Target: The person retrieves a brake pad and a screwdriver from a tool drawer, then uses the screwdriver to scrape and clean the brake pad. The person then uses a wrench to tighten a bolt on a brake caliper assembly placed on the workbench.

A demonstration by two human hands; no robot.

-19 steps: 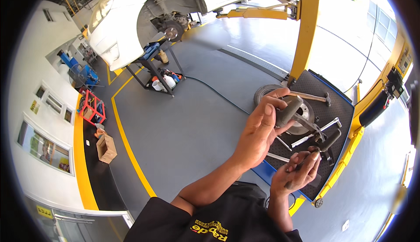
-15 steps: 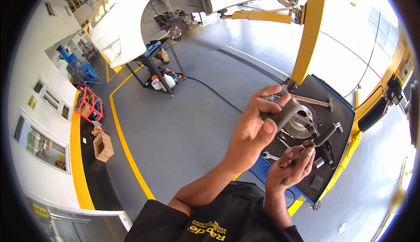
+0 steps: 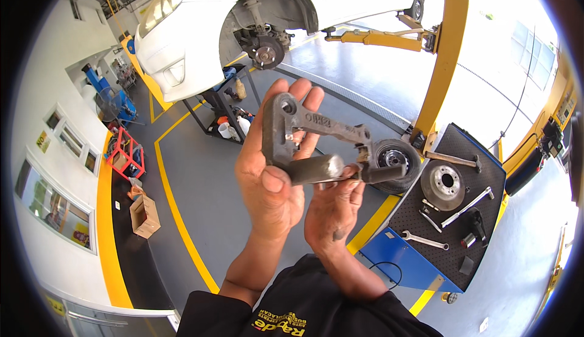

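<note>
A dark metal brake caliper bracket (image 3: 322, 124) is held up in front of me between both hands. My left hand (image 3: 258, 188) grips its left end, fingers behind it and thumb on the near side. Toward me, a thick grey cylindrical part (image 3: 313, 169) lies along the bracket's lower side. My right hand (image 3: 331, 218) pinches the bracket's lower right side from below, beside a dark, pin-like cylinder (image 3: 386, 174) that points right. Parts of the right fingers are hidden behind the metal.
At right, a blue tool cart (image 3: 392, 255) bears a brake disc (image 3: 433, 191), a hammer (image 3: 453, 159), a ratchet (image 3: 465, 208) and a combination wrench (image 3: 426, 241). A wheel (image 3: 395, 182) stands beside it. Ahead, a white car (image 3: 207, 32) is raised near a yellow lift post (image 3: 447, 63).
Both hands have moved left, away from over the cart, with the bracket. It is turned so its broad side shows, and the cart's disc and tools are uncovered.
</note>
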